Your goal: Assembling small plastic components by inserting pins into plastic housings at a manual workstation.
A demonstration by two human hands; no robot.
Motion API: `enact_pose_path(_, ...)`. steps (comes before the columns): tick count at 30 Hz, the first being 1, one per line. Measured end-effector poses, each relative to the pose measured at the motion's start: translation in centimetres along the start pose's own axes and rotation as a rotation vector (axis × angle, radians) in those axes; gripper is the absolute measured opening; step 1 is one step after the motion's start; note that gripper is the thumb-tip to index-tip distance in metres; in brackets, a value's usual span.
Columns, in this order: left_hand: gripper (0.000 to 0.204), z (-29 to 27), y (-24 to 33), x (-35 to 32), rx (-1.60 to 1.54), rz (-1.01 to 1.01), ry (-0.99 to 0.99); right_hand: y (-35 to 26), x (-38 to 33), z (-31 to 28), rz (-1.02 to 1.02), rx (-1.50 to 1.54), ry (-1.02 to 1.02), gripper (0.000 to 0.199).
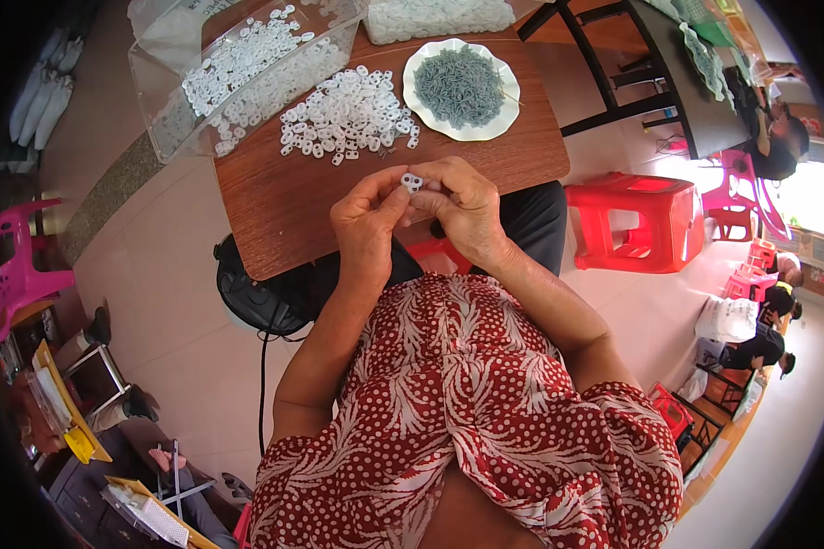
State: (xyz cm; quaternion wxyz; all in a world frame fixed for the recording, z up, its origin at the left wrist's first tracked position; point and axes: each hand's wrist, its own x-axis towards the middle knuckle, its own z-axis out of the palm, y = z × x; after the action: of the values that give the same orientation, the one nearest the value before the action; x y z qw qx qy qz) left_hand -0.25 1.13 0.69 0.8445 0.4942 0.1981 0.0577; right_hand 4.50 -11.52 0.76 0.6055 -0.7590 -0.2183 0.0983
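Note:
A small white plastic piece with dark holes (pixel 412 183) is pinched between both hands, above the table's near edge. My left hand (pixel 368 209) grips it from the left with thumb and finger. From the other side, my right hand (pixel 468 209) closes on it with thumb and bent fingers; whether a second small part sits in those fingers is hidden. Just beyond lies a loose pile of similar white pieces (pixel 348 112). A scalloped white plate (pixel 512 114) at the far right of the table holds a heap of small grey parts (pixel 458 86).
The brown wooden table (pixel 275 215) carries a clear plastic bin (pixel 151 119) of white pieces and a bag of white pieces (pixel 439 18) at its far edge. A red stool (pixel 639 221) stands to the right, a black bag (pixel 256 297) below left. Other people sit far right.

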Motion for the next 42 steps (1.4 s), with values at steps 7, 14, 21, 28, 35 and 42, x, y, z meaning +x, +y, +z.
enact_pose_path(7,0.022,0.0,-0.4,-0.1,-0.080,0.116,-0.062,-1.2,0.1,0.2,0.025,0.176,0.052,0.025)
enact_pose_path(14,0.022,-0.1,0.3,-0.4,-0.082,0.105,-0.058,-1.9,0.0,0.5,0.008,0.041,0.097,0.029)
enact_pose_path(21,0.025,0.3,0.4,-0.7,-0.057,0.132,-0.040,-1.6,-0.1,0.7,-0.063,0.055,0.128,0.028)
enact_pose_path(28,0.024,0.4,0.1,-0.8,0.059,0.291,-0.002,-1.5,0.0,0.8,-0.144,-0.034,0.144,0.027)
enact_pose_path(35,0.023,0.4,-0.5,-1.1,0.001,0.249,0.024,-1.4,0.0,0.9,-0.258,-0.169,0.167,0.026)
enact_pose_path(42,0.024,0.6,-0.3,-1.0,0.086,0.314,0.048,-1.6,0.4,1.2,-0.333,-0.212,0.213,0.026)
